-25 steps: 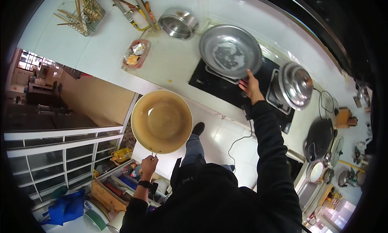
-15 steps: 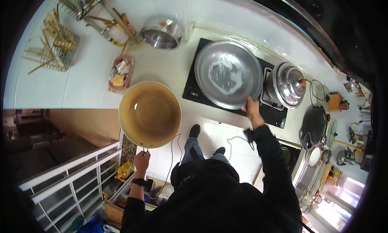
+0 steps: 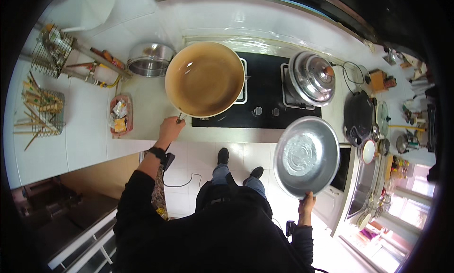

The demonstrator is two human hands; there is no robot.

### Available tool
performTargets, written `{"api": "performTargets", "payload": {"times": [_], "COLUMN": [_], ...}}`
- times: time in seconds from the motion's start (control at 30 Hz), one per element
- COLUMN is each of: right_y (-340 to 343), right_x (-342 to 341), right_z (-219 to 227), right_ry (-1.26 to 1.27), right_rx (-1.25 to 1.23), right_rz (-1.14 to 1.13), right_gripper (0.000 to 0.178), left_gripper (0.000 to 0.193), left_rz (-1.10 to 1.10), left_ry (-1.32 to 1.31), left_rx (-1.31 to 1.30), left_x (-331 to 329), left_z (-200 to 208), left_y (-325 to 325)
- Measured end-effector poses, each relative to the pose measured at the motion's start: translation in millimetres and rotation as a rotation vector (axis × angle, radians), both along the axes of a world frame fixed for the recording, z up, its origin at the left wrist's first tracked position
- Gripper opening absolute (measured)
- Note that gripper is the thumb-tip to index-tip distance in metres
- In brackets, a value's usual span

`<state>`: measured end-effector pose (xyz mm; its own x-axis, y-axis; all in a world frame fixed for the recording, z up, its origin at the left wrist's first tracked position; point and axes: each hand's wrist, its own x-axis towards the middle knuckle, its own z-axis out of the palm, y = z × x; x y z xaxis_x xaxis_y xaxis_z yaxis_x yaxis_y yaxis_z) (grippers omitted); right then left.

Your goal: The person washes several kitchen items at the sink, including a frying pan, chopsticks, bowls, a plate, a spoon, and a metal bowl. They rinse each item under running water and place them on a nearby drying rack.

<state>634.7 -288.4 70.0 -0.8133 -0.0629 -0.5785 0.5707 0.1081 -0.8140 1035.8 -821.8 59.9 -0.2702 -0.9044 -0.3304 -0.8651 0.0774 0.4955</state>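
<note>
My left hand (image 3: 171,130) is closed round the handle of a tan-coated frying pan (image 3: 205,79). The pan is over the left side of the black gas hob (image 3: 257,83), partly covering the left burner's white support. At the right, my right hand (image 3: 307,205) grips the near rim of a wide grey metal basin (image 3: 306,154). The basin is held in front of the counter edge, above the floor, and whitish streaks mark its bottom. A steel pot with a domed lid and wooden knob (image 3: 312,78) sits on the right burner.
Left of the hob stand a round steel pan (image 3: 150,60) and a pink basket (image 3: 122,114) of small packets. Chopsticks in a wire holder (image 3: 43,110) hang on the left wall. A black electric griddle (image 3: 357,116) lies right of the hob, with the sink (image 3: 364,188) nearer me.
The frying pan has moved up and right, from beside the counter to over the hob. My right hand has lifted the basin off the left burner and brought it nearer and right.
</note>
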Motion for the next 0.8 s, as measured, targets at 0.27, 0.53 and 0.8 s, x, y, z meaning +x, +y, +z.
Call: {"api": "performTargets", "payload": {"times": [0.27,0.53,0.8], "right_y": [103.9,162.3,230.4], "right_x": [15.3,11.3,-50.9], "right_z": [-1.3,-6.4,1.2], "right_ry": [0.015,-0.079,-0.055], "right_rx": [0.010,0.003,-0.033], "right_rz": [-0.330,-0.473,-0.610], "right_gripper": [0.015,0.018,0.016], "left_gripper": [0.040,0.040,0.037], "left_rz": [-0.137,-0.305,-0.261], "left_ry": [-0.064,-0.016,-0.074], "left_rx": [0.013,-0.164,-0.801], "left_x": [-69.5,-79.1,-103.9], "left_z": [-17.7,-50.0,27.9], "left_y": [-54.6,-67.5,-5.0]}}
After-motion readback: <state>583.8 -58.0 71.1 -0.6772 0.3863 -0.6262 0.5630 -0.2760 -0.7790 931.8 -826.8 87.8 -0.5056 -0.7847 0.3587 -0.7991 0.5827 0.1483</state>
